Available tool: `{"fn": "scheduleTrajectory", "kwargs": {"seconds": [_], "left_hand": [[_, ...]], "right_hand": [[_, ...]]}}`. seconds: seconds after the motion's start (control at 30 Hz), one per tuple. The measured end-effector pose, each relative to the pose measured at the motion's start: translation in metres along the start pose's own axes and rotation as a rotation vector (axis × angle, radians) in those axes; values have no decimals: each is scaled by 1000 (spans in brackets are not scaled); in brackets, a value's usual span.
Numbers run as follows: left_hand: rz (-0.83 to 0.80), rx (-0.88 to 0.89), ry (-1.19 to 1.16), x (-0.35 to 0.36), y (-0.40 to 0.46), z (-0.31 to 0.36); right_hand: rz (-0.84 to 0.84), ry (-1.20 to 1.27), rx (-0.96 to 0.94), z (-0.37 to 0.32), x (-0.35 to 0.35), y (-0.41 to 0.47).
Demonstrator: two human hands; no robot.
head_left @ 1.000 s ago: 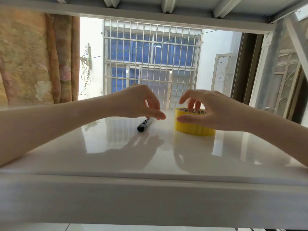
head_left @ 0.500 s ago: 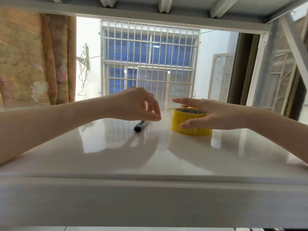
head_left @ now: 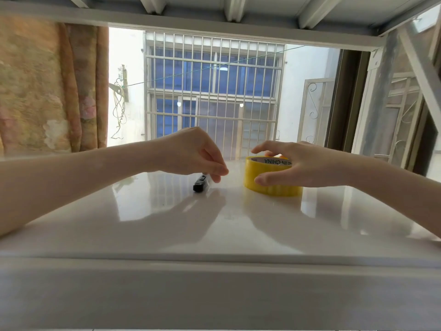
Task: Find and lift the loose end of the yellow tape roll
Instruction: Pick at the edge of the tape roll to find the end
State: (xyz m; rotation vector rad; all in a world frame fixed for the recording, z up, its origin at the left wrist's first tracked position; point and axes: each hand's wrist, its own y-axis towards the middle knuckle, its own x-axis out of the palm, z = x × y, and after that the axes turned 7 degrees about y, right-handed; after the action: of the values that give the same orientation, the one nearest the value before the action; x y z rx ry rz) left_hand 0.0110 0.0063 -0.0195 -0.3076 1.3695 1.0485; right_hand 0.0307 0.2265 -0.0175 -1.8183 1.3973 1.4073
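Observation:
The yellow tape roll (head_left: 272, 185) lies flat on the glossy white table (head_left: 214, 225), right of centre, with printed lettering on its inner core. My right hand (head_left: 303, 167) arches over it: the thumb presses the near wall and the fingers curl over the top rim and far side. No loose end of tape shows on the visible side. My left hand (head_left: 193, 154) hangs with its fingers curled down, and their tips pinch the far end of a black cutter (head_left: 200, 183) lying left of the roll.
The table's thick front edge (head_left: 214, 271) runs across the bottom. A white beam (head_left: 214, 32) sits low overhead. Behind the table are a barred window (head_left: 212, 96), a patterned curtain (head_left: 47, 87) on the left and metal frames (head_left: 405, 103) on the right.
My left hand has dropped from above the table onto the black cutter. My right hand has curled its fingers further over the roll, with the thumb staying on the near wall.

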Motion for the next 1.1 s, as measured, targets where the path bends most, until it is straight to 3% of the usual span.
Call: {"fn": "scheduleTrajectory", "kwargs": {"seconds": [0.3, 0.8, 0.93, 1.1], "left_hand": [[-39, -40, -25, -7, 2, 1], [-167, -90, -11, -27, -4, 4], [-95, -90, -6, -22, -3, -1], [-63, -106, -4, -16, -3, -2]], "right_hand": [[59, -57, 52, -5, 1, 5], [204, -360, 166, -4, 0, 1], [156, -261, 136, -1, -1, -3], [-29, -60, 158, -1, -4, -4]]}}
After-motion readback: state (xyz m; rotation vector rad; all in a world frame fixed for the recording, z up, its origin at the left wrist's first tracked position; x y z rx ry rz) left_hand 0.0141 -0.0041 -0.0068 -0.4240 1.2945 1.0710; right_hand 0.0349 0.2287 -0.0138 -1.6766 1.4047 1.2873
